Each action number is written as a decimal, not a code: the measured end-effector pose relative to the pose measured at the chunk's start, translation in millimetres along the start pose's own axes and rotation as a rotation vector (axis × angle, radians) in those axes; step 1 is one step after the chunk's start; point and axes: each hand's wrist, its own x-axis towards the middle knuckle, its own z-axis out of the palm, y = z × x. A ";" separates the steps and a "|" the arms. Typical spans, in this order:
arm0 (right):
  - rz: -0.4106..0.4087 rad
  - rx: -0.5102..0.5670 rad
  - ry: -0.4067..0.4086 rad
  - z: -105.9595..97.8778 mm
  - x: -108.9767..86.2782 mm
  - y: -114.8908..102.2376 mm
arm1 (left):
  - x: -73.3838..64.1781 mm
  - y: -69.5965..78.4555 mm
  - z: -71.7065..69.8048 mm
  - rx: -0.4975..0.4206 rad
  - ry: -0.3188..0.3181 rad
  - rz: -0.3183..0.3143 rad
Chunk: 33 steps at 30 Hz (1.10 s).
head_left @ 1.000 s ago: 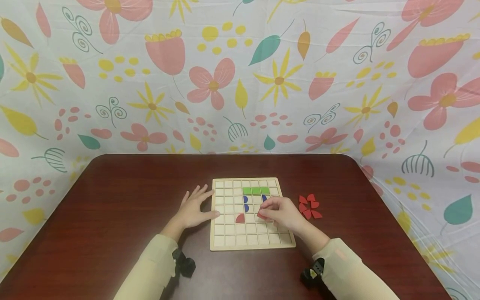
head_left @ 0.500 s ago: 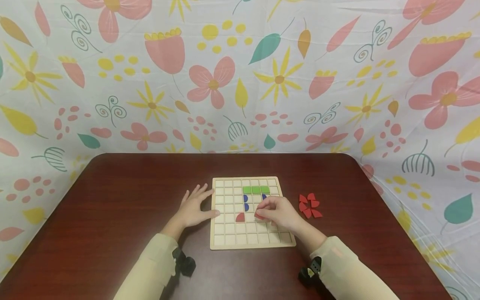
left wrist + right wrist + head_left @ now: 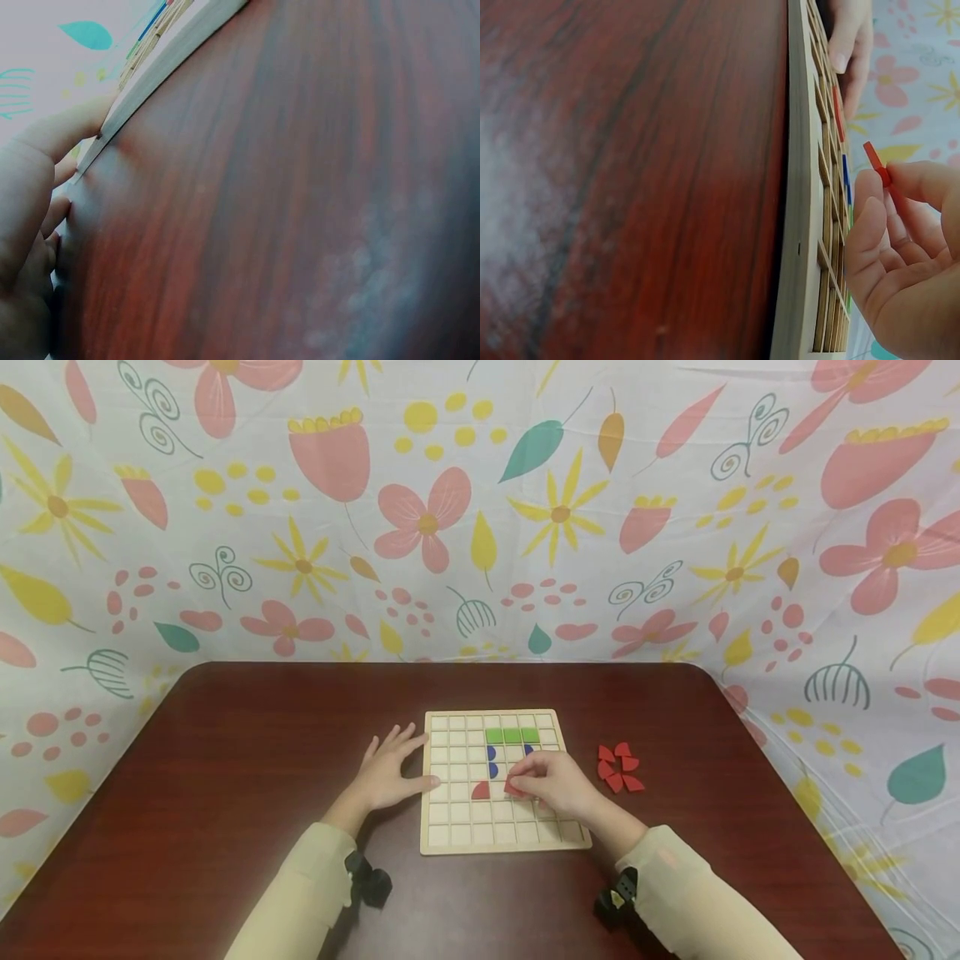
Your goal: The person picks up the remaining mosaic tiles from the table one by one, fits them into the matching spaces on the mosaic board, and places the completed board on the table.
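Note:
A square wooden grid board [image 3: 461, 843] lies on the table. Set in its cells are a row of green squares [image 3: 512, 735], several blue half-round pieces [image 3: 492, 770] and one red quarter-circle piece [image 3: 481, 791]. My right hand [image 3: 551, 785] is over the board and pinches another red quarter-circle piece [image 3: 874, 157] between thumb and fingertips, right of the red one in its cell. My left hand [image 3: 386, 772] rests at the board's left edge, fingers spread, thumb on the rim. In the left wrist view its fingers touch the board's side [image 3: 165, 64].
Several loose red quarter-circle pieces [image 3: 618, 767] lie in a ring on the table right of the board. The dark wooden table [image 3: 262, 718] reaches back to a floral cloth [image 3: 480, 527] hanging behind it. Black cameras [image 3: 369, 881] are strapped at both wrists.
My right hand has moved slightly left over the board with the pinched red quarter-circle piece. The left hand has stayed in place at the edge.

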 end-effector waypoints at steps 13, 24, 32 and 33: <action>-0.077 -0.092 0.010 3.2 3.4 -0.2 | -1.0 1.9 -1.1 0.003 0.004 0.004; -0.109 -0.154 -0.015 7.7 1.6 -7.4 | -1.6 3.1 -2.4 0.002 0.004 0.005; -0.154 -0.213 0.005 13.2 2.0 -12.9 | -1.3 1.3 -1.3 0.002 0.005 0.012; -0.150 -0.218 0.007 13.8 2.2 -13.4 | -1.5 1.6 -1.4 0.001 0.005 0.012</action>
